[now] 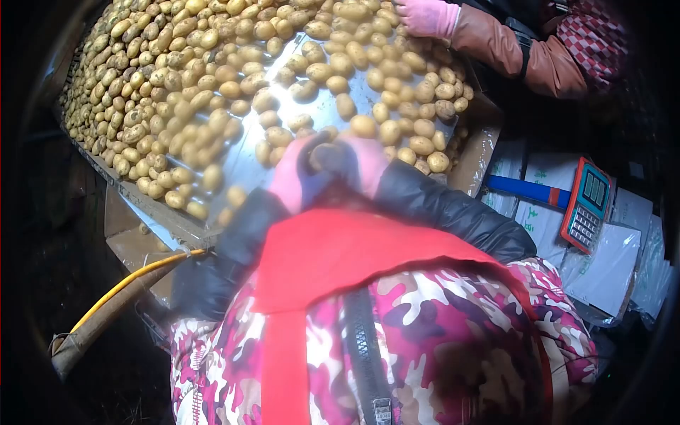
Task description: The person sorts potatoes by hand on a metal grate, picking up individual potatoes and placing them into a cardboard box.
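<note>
"Where did the potato lie from the hands?"

"The nearest, a dim, rounded potato (326,157), lay between the left hand (287,180) and the right hand (368,166), up toward the fingers."

"Which hand was nearer?"

"Neither, clearly. It sat about midway, and blur hid its long axis."

"Any others close?"

"A pale potato (364,126) lay just past the right hand's fingers, its length running roughly crosswise. That one was nearer the right."

"Were the hands pinching anything?"

"I couldn't tell. They were drawn close around the middle potato, neither spread wide nor plainly pressed together, and the fingertips were smeared by motion."

"And the arms?"

"Both forearms slanted inward from the sides, in dark sleeves, so the pink-gloved hands met in front of the chest, over the near part of the metal sheet (244,145)."

"What lay farther out?"

"The thick potato heap (152,78) was beyond the left hand, off to its left. Another person's gloved hand (428,18) was well apart, ahead and to the right, by more potatoes."
</note>
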`<act>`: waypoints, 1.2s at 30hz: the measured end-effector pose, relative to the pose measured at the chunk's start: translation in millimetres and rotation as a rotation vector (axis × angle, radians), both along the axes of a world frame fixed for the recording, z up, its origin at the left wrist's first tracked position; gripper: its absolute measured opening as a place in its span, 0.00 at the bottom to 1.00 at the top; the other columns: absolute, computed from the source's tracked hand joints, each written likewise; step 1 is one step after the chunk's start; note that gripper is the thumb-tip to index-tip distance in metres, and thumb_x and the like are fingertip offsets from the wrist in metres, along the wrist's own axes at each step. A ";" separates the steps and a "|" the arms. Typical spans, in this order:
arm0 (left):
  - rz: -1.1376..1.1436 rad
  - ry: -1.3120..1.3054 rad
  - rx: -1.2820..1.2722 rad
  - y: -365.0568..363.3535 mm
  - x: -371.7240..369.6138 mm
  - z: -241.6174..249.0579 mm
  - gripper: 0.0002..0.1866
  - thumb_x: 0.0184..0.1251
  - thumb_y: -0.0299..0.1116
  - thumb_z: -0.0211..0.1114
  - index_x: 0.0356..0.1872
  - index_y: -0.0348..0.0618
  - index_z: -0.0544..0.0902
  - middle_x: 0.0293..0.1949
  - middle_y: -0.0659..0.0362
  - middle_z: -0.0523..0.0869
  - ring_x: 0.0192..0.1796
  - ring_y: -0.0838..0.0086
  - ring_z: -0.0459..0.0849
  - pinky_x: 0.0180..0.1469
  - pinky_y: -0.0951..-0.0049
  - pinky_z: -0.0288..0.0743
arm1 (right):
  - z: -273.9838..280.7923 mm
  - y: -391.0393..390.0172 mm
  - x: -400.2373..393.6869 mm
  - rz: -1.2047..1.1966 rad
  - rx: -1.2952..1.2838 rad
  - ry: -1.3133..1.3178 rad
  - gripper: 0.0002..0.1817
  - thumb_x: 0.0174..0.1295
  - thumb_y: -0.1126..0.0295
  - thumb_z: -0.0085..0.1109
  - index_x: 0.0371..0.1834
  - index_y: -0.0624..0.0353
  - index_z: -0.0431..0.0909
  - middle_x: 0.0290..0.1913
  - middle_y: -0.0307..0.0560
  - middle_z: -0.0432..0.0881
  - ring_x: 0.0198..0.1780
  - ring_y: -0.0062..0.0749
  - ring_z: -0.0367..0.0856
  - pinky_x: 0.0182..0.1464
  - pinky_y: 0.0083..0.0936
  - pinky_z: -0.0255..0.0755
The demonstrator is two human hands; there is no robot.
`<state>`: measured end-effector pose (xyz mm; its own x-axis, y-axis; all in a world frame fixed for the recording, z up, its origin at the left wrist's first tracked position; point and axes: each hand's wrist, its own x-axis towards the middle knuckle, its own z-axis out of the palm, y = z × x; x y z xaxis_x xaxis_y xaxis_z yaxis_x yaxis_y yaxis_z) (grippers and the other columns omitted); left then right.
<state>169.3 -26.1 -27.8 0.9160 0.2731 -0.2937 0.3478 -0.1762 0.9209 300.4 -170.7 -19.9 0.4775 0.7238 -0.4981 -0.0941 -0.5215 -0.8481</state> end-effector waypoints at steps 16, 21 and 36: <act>0.237 -0.150 -0.101 -11.8 -1.2 9.4 0.44 0.63 0.26 0.79 0.80 0.38 0.67 0.67 0.47 0.83 0.68 0.60 0.82 0.70 0.60 0.77 | 30.4 17.3 -21.7 -0.334 0.277 0.679 0.14 0.78 0.60 0.56 0.46 0.60 0.84 0.41 0.42 0.86 0.41 0.25 0.82 0.43 0.27 0.77; 0.216 -0.112 -0.706 -18.8 -9.9 9.4 0.44 0.67 0.37 0.81 0.79 0.35 0.68 0.69 0.49 0.81 0.69 0.65 0.82 0.71 0.64 0.77 | 41.6 12.5 -15.9 -0.137 0.092 0.385 0.18 0.79 0.61 0.55 0.62 0.61 0.80 0.53 0.46 0.87 0.54 0.30 0.85 0.59 0.29 0.78; 0.117 -0.045 0.104 22.2 -44.5 19.0 0.32 0.65 0.32 0.78 0.69 0.39 0.79 0.62 0.49 0.87 0.64 0.63 0.86 0.65 0.63 0.80 | 3.0 63.9 -21.0 0.052 0.003 0.212 0.23 0.74 0.51 0.57 0.46 0.62 0.88 0.45 0.62 0.90 0.48 0.56 0.90 0.54 0.43 0.80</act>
